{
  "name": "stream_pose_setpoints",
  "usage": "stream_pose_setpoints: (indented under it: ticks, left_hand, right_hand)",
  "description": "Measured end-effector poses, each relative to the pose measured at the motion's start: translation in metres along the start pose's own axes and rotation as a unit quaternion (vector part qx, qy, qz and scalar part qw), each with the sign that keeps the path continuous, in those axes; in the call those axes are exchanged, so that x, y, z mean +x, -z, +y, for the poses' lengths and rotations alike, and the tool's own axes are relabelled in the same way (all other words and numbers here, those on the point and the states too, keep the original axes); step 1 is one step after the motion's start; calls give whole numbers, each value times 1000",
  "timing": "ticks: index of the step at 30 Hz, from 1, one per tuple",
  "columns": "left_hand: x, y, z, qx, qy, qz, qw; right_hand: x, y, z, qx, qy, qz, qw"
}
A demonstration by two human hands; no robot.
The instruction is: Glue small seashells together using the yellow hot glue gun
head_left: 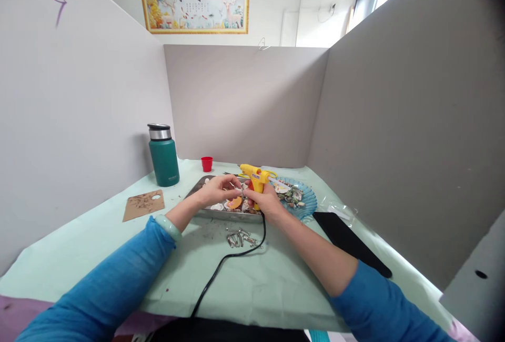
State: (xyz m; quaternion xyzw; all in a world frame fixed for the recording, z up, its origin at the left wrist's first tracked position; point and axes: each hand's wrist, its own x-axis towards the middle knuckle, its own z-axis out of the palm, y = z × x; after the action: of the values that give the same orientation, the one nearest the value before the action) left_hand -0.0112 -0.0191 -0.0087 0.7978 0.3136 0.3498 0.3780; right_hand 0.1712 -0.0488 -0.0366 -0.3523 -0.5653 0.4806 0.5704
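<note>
Many shells (235,203) fill a grey metal tray (229,215) under the left grip (218,190), its hold unclear; right grip (269,202) clasps a yellow glue gun (258,175) crosswise, nozzle leftward.

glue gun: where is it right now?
In the head view, just right of centre: the yellow glue gun is gripped in the right hand, at the metal tray's right end, with the blue plate to its right.

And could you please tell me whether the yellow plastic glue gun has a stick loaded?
Loaded, it appears: a pale stick juts from the rear of the glue gun in the right hand.
</note>
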Motion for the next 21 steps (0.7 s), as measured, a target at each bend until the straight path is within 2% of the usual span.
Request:
stream_pose_setpoints:
  ticks: [7,15,21]
  left_hand:
    - [-3,-1,7,58,-37,-4,998]
    - [2,1,-6,-21,16,18,999]
    - [0,-3,1,-78,58,49,994]
  right_hand:
    - [0,-1,0,-13,-1,8,1000]
    - [1,0,0,0,7,28,1000]
    - [1,-1,0,10,3,38,999]
